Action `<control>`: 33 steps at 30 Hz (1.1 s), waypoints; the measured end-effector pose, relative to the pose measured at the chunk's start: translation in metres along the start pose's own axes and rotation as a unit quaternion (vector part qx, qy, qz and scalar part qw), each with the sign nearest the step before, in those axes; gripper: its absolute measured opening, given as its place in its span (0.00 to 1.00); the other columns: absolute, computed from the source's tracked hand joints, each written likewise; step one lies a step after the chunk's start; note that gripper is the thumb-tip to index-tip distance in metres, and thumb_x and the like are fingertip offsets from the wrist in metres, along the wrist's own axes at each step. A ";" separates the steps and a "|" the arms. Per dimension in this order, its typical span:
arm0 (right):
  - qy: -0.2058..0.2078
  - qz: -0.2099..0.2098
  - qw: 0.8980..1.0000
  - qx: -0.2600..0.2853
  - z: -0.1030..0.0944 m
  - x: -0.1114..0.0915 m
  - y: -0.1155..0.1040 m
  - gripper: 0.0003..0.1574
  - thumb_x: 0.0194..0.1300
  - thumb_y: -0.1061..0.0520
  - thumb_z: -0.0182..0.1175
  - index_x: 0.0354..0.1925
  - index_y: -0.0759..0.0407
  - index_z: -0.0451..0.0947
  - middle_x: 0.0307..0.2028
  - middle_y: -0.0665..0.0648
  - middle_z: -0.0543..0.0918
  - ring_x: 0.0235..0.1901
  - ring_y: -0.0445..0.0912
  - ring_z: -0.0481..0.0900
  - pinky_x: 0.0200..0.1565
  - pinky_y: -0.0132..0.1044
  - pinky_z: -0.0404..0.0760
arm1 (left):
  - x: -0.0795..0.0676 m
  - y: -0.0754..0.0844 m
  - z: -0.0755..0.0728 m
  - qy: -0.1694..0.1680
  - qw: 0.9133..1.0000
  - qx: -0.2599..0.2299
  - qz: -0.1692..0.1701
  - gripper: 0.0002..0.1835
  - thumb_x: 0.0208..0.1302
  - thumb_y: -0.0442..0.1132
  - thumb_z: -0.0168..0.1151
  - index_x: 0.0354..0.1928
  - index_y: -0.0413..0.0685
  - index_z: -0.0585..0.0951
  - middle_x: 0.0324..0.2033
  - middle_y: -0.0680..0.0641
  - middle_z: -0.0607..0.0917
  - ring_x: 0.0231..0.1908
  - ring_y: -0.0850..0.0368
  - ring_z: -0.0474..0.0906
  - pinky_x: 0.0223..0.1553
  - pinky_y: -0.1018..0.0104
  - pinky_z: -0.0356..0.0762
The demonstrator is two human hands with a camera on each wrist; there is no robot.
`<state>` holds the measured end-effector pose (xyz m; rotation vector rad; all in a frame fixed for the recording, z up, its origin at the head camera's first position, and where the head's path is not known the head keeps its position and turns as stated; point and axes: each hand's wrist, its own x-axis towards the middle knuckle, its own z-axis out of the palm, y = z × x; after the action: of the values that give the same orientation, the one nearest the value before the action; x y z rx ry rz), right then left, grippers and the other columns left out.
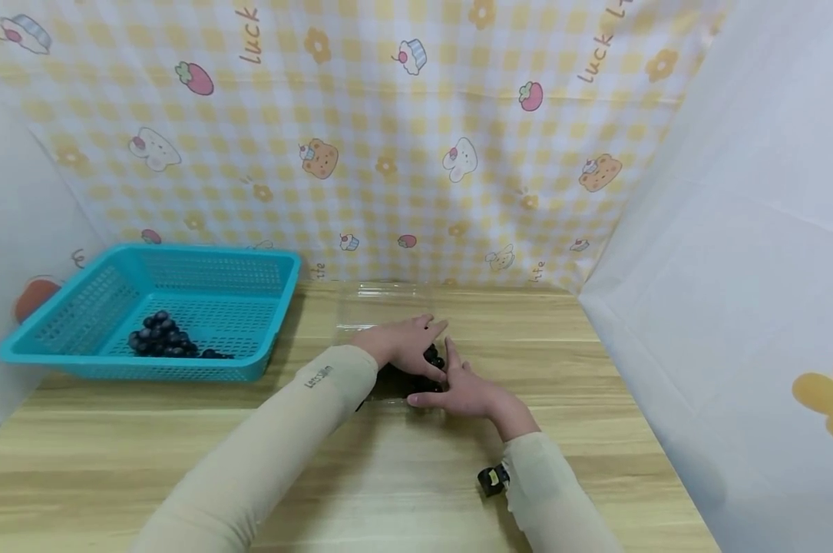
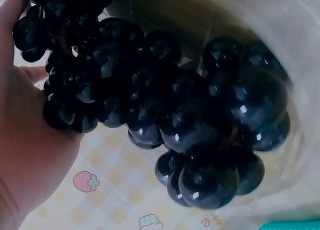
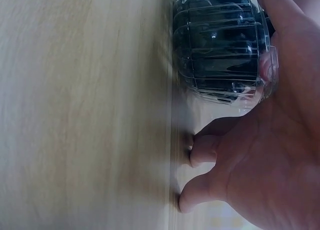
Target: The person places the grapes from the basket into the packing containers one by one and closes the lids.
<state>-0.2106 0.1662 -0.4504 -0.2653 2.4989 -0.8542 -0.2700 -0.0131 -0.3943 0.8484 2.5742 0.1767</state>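
A clear plastic clamshell box (image 1: 388,400) stands on the table with its transparent lid (image 1: 381,303) folded back toward the wall. Dark grapes (image 1: 433,356) lie inside it. My left hand (image 1: 405,347) reaches over the box, thumb and fingers around the bunch of grapes (image 2: 150,90); its far fingers are partly hidden behind the fruit. At the box's right end is my right hand (image 1: 467,390), thumb and index finger spread along the rim. In the right wrist view, other fingers (image 3: 200,190) of this hand touch the tabletop beside the ribbed box wall (image 3: 220,50).
To the left, a turquoise plastic basket (image 1: 271,338) contains another bunch of dark grapes (image 1: 160,336). A patterned cloth (image 1: 388,153) hangs behind the wooden table (image 1: 561,353), and a white sheet (image 1: 720,192) borders it on the right. A small black device (image 1: 492,480) is on the right wrist.
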 end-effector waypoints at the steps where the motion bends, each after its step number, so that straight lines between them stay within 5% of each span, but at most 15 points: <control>1: -0.003 0.001 1.000 0.000 -0.001 0.000 0.000 0.89 0.58 0.16 0.66 0.85 0.49 0.17 0.83 0.69 0.55 0.85 0.71 0.36 0.79 0.72 0.55 | 0.000 0.000 0.000 0.000 1.000 0.001 0.001 0.57 0.68 0.72 0.63 0.88 0.57 0.47 0.87 0.40 0.48 0.86 0.42 0.49 0.83 0.42 0.58; 10: -0.010 -0.006 1.000 -0.002 -0.001 0.002 0.002 0.86 0.58 0.16 0.66 0.86 0.49 0.23 0.87 0.56 0.30 0.85 0.70 0.34 0.79 0.72 0.55 | 0.003 -0.010 0.001 0.031 0.999 -0.005 0.027 0.51 0.73 0.72 0.56 0.87 0.58 0.51 0.86 0.39 0.51 0.84 0.40 0.55 0.83 0.42 0.59; 18: -0.007 0.012 1.000 -0.008 0.002 0.001 0.000 0.90 0.56 0.14 0.66 0.85 0.46 0.17 0.82 0.73 0.57 0.85 0.67 0.39 0.79 0.69 0.58 | -0.016 -0.028 -0.031 0.045 0.998 -0.028 0.015 0.45 0.80 0.68 0.48 0.87 0.53 0.52 0.86 0.40 0.50 0.85 0.40 0.52 0.84 0.41 0.55; 27: -0.002 0.012 1.000 -0.005 0.000 -0.002 0.000 0.92 0.55 0.15 0.67 0.85 0.48 0.17 0.81 0.77 0.53 0.84 0.70 0.41 0.80 0.69 0.55 | -0.059 -0.059 -0.077 0.022 0.999 -0.035 -0.018 0.45 0.78 0.65 0.56 0.87 0.58 0.51 0.87 0.38 0.45 0.85 0.37 0.50 0.81 0.35 0.57; 33: -0.004 0.009 1.000 -0.010 -0.001 -0.002 -0.001 0.92 0.54 0.14 0.67 0.85 0.49 0.17 0.81 0.75 0.55 0.84 0.70 0.39 0.81 0.69 0.53 | -0.084 -0.076 -0.098 0.019 0.999 -0.007 -0.047 0.44 0.78 0.62 0.58 0.86 0.52 0.56 0.86 0.36 0.47 0.84 0.33 0.50 0.80 0.32 0.57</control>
<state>-0.2098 0.1662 -0.4481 -0.2532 2.5004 -0.8199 -0.2921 -0.1233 -0.2950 0.7243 2.6392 0.1849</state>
